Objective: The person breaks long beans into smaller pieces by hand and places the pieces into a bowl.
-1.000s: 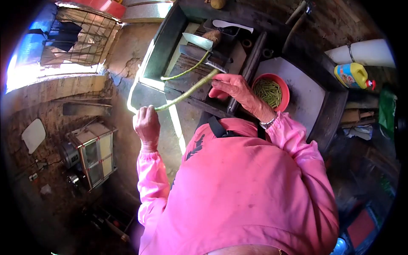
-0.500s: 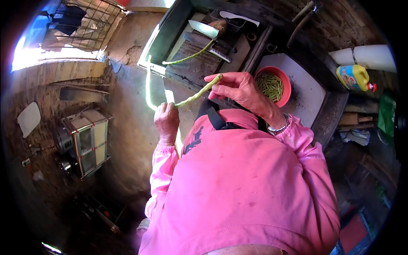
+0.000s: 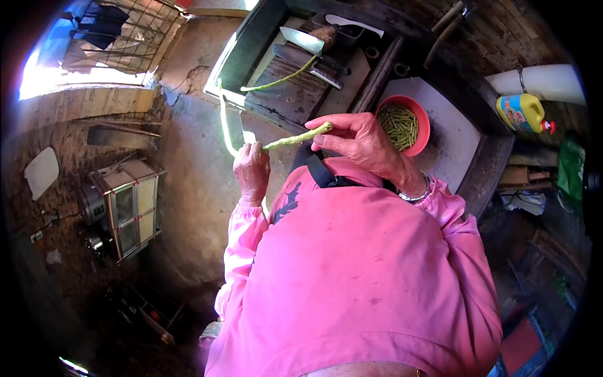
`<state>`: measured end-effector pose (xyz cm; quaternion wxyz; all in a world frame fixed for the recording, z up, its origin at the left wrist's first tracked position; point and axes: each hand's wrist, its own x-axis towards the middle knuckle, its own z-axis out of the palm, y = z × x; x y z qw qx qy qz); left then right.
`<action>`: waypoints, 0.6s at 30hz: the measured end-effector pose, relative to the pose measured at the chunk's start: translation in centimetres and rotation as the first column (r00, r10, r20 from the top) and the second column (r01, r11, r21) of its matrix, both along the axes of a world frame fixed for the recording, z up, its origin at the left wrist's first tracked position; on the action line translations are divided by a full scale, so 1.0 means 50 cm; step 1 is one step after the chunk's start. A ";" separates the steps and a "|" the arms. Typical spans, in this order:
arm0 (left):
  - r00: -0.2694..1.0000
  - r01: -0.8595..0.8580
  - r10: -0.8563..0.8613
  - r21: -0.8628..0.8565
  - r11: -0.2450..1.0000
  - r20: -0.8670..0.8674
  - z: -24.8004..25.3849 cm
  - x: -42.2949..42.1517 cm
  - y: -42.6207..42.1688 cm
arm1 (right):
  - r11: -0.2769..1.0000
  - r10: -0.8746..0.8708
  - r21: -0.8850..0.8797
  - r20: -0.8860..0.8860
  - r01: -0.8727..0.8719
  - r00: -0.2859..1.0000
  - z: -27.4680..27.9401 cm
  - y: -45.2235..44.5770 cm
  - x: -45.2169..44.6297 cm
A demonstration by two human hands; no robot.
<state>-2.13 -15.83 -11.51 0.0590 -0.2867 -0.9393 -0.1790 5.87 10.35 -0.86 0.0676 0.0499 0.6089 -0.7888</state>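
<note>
My left hand [image 3: 252, 171] is closed round a long green bean [image 3: 225, 122], whose far part bends up toward the sink's edge. Its other end reaches my right hand [image 3: 361, 141], where thumb and fingers pinch near the tip. A second long bean [image 3: 282, 80] lies on a dark board [image 3: 286, 94], beside a knife with a broad blade [image 3: 303, 40] and another dark knife [image 3: 295, 56]. To the right of my right hand, a red bowl [image 3: 424, 129] holds several short green bean pieces [image 3: 397, 125].
A white spatula or scoop [image 3: 355, 25] rests at the back of the dark basin [image 3: 264, 31]. A yellow bottle with a red cap [image 3: 524, 113] is at the right, below a white pipe [image 3: 540, 83]. A glass-fronted cabinet [image 3: 132, 210] stands at the left.
Both hands have come closer together and nearer my body. The bean has shifted with them, and my right thumb and fingers have moved along to its end.
</note>
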 end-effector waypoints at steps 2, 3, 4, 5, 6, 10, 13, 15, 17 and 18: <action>1.000 0.009 -0.009 -0.001 1.000 -0.028 0.000 -0.005 -0.003 | 1.000 -0.011 0.007 -0.008 0.011 1.000 -0.009 0.002 0.004; 0.999 0.005 -0.005 -0.005 1.000 -0.042 0.001 -0.010 -0.005 | 1.000 -0.010 0.024 0.004 0.010 1.000 -0.011 0.005 0.006; 0.999 0.001 -0.001 -0.010 1.000 -0.054 0.002 -0.015 -0.008 | 0.999 -0.009 0.042 0.018 0.008 1.000 -0.013 0.011 0.010; 0.998 -0.004 0.003 -0.014 1.000 -0.065 0.006 -0.022 -0.009 | 0.998 -0.007 0.060 0.032 0.005 0.999 -0.017 0.018 0.013; 0.990 -0.004 0.000 -0.028 1.000 -0.141 0.026 -0.034 -0.004 | 0.992 0.010 0.126 0.052 -0.016 0.999 -0.025 0.028 0.018; 0.939 0.016 -0.044 -0.085 0.996 -0.340 0.062 -0.068 0.005 | 0.893 0.104 0.437 0.030 -0.107 0.994 -0.056 0.061 0.022; 0.918 0.045 -0.072 -0.078 0.996 -0.390 0.095 -0.089 0.019 | 0.781 0.214 0.599 0.008 -0.176 0.977 -0.064 0.068 0.021; 0.907 0.059 -0.083 -0.071 0.996 -0.413 0.116 -0.103 0.032 | 0.706 0.287 0.676 0.000 -0.212 0.958 -0.066 0.069 0.016; 0.898 0.065 -0.096 -0.087 0.994 -0.429 0.127 -0.117 0.041 | 0.676 0.321 0.676 0.087 -0.292 0.943 -0.062 0.072 0.011; 0.895 0.074 -0.111 -0.101 0.992 -0.432 0.128 -0.122 0.044 | 0.660 0.337 0.674 0.130 -0.332 0.932 -0.059 0.074 0.008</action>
